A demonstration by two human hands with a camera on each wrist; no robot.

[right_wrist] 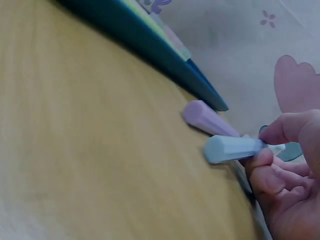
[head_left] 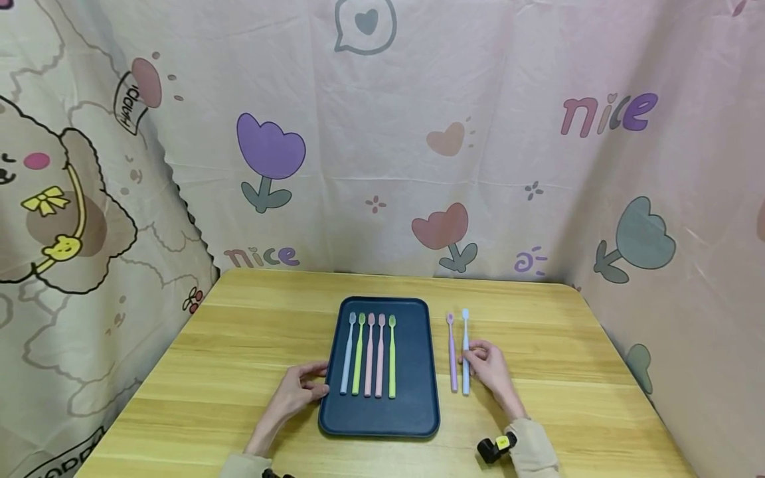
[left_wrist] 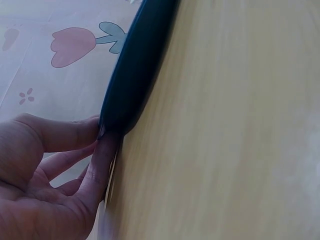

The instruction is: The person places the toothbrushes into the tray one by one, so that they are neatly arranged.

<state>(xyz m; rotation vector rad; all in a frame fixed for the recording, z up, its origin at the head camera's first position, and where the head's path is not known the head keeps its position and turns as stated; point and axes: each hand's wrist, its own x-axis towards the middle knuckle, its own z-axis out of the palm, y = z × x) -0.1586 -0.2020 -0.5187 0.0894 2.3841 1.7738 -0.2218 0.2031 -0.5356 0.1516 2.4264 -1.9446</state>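
Note:
A dark blue tray [head_left: 412, 411] lies on the table, with several toothbrushes in a row inside it: one blue toothbrush [head_left: 347, 358], green ones and pink ones. My left hand [head_left: 297, 390] pinches the tray's left rim, thumb on one side and fingers on the other, as the left wrist view shows. To the right of the tray, my right hand [head_left: 487, 364] pinches a light blue toothbrush [right_wrist: 232, 149] by its handle between thumb and fingers. Beside it, nearer the tray, a purple toothbrush [head_left: 452, 355] lies on the table, bristle end pointing away from me.
The wooden table [head_left: 239, 332] reaches back to a patterned cloth [head_left: 370, 133] hung behind it. More cloth hangs along the left and right sides. A small black camera [head_left: 493, 450] is strapped to my right wrist.

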